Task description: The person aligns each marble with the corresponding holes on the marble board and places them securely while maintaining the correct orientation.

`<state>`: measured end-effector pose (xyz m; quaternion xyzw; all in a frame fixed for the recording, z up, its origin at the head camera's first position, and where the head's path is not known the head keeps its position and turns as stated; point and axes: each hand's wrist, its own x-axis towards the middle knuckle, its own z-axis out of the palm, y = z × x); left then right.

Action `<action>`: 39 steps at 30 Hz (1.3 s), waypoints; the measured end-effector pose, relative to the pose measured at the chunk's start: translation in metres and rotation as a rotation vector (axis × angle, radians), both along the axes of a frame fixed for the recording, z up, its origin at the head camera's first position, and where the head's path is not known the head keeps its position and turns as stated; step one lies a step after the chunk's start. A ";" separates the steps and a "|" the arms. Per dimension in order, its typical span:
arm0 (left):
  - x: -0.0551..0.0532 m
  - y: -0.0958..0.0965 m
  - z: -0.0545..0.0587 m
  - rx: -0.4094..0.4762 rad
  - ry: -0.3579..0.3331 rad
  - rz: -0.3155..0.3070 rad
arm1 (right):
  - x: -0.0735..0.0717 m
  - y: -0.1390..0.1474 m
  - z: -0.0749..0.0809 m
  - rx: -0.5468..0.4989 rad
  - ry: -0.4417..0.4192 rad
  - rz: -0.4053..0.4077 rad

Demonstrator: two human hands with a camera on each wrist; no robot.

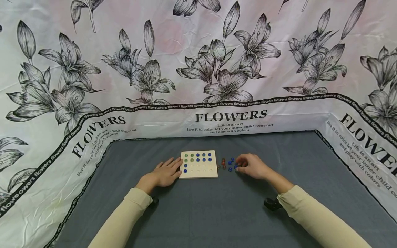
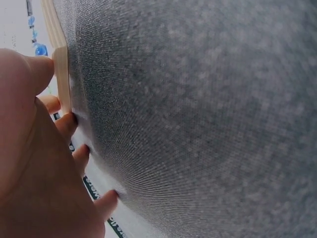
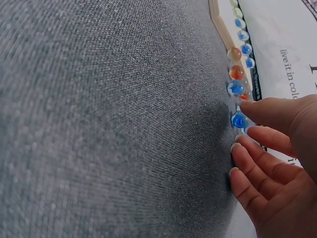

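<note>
Left hand (image 1: pixel 165 172): fingers straight and spread, gripping nothing, thumb touching the edge of the wooden board (image 1: pixel 198 175), which lies just to its right. Right hand (image 1: pixel 252 167): thumb and forefinger narrow, tips at a blue marble (image 3: pixel 238 119); whether both pads press on it, I cannot tell from my distance.

Between the board and the right hand I note loose red-brown marbles (image 1: pixel 223 163) and, closer to that hand, further blue marbles (image 1: pixel 230 169). Beyond the left fingertips, green marbles (image 1: pixel 186 160) and seated blue ones (image 1: pixel 197 159) occupy part of the board's hollows.

Assessment of the step in hand, which I judge to be a pick-up: I would set thumb and forefinger level with the marble's widest part and squeeze evenly, since so smooth and round a thing would likely roll if pinched high. I would lift straight up, other fingers clear, to avoid scattering its neighbours. For the left hand I recommend light, steady pressure; a knock to the board could unseat its marbles.
</note>
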<state>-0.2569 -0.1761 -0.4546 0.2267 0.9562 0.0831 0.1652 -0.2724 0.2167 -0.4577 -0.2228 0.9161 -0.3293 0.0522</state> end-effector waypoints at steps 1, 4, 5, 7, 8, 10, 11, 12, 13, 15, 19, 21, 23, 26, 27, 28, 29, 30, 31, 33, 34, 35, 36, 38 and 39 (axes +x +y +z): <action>0.000 0.000 0.000 0.001 0.002 -0.002 | -0.001 0.000 0.000 0.001 -0.003 0.001; 0.000 0.000 -0.001 0.011 -0.001 -0.006 | -0.002 -0.001 0.000 -0.003 -0.015 -0.005; -0.001 0.000 -0.002 0.013 -0.003 -0.005 | -0.002 -0.001 -0.001 -0.005 -0.016 -0.007; -0.002 0.000 -0.004 0.019 -0.008 -0.006 | -0.003 -0.002 -0.001 -0.008 -0.012 -0.008; -0.003 0.000 -0.005 0.024 -0.007 -0.006 | -0.003 -0.003 -0.001 -0.009 -0.010 -0.008; -0.005 -0.001 -0.008 0.027 -0.007 -0.005 | -0.004 -0.003 -0.002 -0.009 -0.004 -0.007; -0.006 -0.001 -0.009 0.031 -0.004 -0.005 | -0.004 -0.003 -0.002 -0.010 -0.002 -0.008; -0.007 -0.002 -0.010 0.035 -0.003 -0.007 | -0.004 -0.004 -0.001 -0.010 0.001 -0.007; -0.008 -0.002 -0.011 0.042 0.000 -0.007 | -0.005 -0.004 -0.001 -0.010 -0.003 -0.012; -0.009 -0.003 -0.012 0.044 0.001 -0.009 | -0.005 -0.004 -0.001 -0.011 -0.003 -0.009; -0.009 -0.004 -0.013 0.047 0.002 -0.017 | -0.005 -0.005 -0.001 -0.011 0.000 -0.009; -0.008 -0.004 -0.013 0.050 0.002 -0.020 | -0.005 -0.005 -0.002 -0.011 0.004 -0.008; -0.008 -0.004 -0.013 0.048 -0.002 -0.018 | -0.004 -0.005 -0.002 -0.012 0.006 -0.005; -0.007 -0.004 -0.012 0.050 -0.005 -0.008 | -0.004 -0.005 -0.002 -0.016 0.004 -0.002; -0.007 -0.004 -0.012 0.049 -0.006 -0.005 | -0.004 -0.004 -0.002 -0.019 0.003 0.001; -0.006 -0.004 -0.012 0.050 -0.006 -0.004 | -0.004 -0.004 -0.002 -0.023 -0.001 -0.003; -0.006 -0.004 -0.012 0.052 -0.006 -0.003 | -0.004 -0.004 -0.003 -0.025 -0.005 -0.007; -0.006 -0.004 -0.012 0.052 -0.007 -0.003 | -0.004 -0.004 -0.003 -0.028 -0.010 -0.009; -0.006 -0.004 -0.012 0.053 -0.009 -0.002 | -0.004 -0.003 -0.003 -0.031 -0.013 -0.012; -0.007 -0.004 -0.013 0.054 -0.011 -0.003 | -0.004 -0.002 -0.004 -0.035 -0.015 -0.016; -0.007 -0.004 -0.013 0.054 -0.012 -0.002 | -0.004 -0.002 -0.004 -0.037 -0.017 -0.019; -0.008 -0.005 -0.014 0.050 -0.013 -0.001 | -0.004 -0.002 -0.004 -0.039 -0.014 -0.016; -0.009 -0.005 -0.015 0.051 -0.012 -0.001 | -0.004 -0.002 -0.004 -0.043 -0.010 -0.012; -0.010 -0.005 -0.017 0.049 -0.007 0.001 | -0.003 -0.002 -0.003 -0.049 -0.001 -0.008; -0.011 -0.006 -0.017 0.052 -0.006 0.002 | -0.002 -0.003 -0.003 -0.055 0.000 -0.007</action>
